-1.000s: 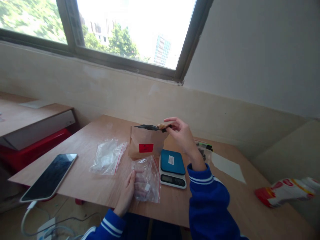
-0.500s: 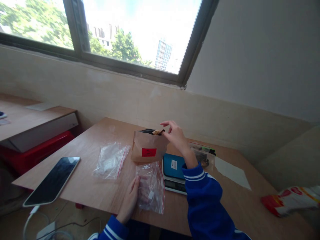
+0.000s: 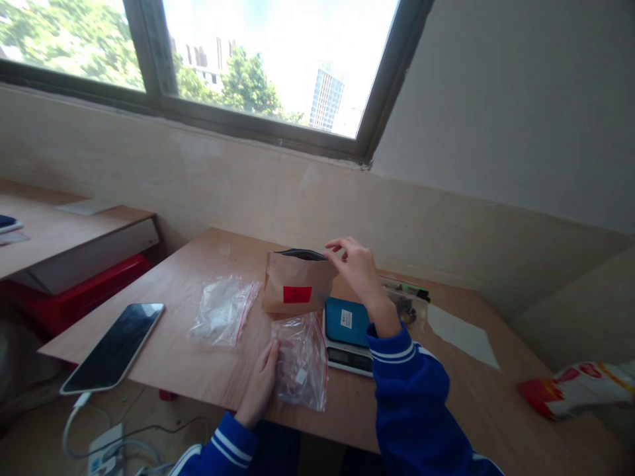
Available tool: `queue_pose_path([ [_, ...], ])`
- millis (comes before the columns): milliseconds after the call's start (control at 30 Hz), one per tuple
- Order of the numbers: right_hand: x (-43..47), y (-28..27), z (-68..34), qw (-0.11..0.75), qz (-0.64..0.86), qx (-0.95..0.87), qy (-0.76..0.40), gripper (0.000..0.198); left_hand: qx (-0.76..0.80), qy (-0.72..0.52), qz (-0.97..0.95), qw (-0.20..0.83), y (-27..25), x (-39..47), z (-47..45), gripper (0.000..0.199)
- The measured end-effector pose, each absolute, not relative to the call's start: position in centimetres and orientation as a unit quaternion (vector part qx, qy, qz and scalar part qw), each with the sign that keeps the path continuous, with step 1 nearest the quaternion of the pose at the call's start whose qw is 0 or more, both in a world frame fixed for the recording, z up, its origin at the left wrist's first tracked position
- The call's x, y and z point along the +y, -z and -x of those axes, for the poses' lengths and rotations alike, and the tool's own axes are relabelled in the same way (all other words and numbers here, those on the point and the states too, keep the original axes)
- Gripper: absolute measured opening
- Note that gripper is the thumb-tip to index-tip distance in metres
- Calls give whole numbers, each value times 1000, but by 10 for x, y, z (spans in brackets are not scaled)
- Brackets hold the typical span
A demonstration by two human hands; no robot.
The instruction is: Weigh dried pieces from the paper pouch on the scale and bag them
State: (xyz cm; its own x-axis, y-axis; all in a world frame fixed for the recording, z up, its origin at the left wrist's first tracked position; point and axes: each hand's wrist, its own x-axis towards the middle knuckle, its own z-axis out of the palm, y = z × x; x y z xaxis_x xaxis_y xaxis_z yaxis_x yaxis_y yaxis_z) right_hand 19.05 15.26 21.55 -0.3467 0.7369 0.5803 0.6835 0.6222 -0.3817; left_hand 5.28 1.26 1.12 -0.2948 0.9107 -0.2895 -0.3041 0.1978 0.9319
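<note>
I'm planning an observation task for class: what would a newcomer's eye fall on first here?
Probably the bright window across the upper left. Next, perhaps, the open pouch near the middle, its red label facing us, with the right hand at its upper right corner. The blue-topped scale, in front and to the right, may follow.

Pouch (image 3: 298, 276) on table (image 3: 173, 337), behind-left of scale (image 3: 349, 335)
</note>
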Motion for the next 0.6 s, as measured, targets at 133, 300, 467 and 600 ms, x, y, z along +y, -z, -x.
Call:
queue_pose_path([
  [133, 131, -211, -206, 431, 426, -791, -88, 22, 543, -579, -256, 552, -13, 12, -55, 59],
  [300, 71, -172, -222, 374, 477, -764, -219, 38, 572, -599, -241, 506, -16, 12, -55, 62],
  [467, 8, -116, -214, 241, 474, -701, -475, 81, 600, -643, -228, 417, -33, 10, -57, 64],
  [600, -1, -91, -202, 322, 416, -622, -579, 83, 614, -637, -295, 362, -49, 5, -47, 60],
])
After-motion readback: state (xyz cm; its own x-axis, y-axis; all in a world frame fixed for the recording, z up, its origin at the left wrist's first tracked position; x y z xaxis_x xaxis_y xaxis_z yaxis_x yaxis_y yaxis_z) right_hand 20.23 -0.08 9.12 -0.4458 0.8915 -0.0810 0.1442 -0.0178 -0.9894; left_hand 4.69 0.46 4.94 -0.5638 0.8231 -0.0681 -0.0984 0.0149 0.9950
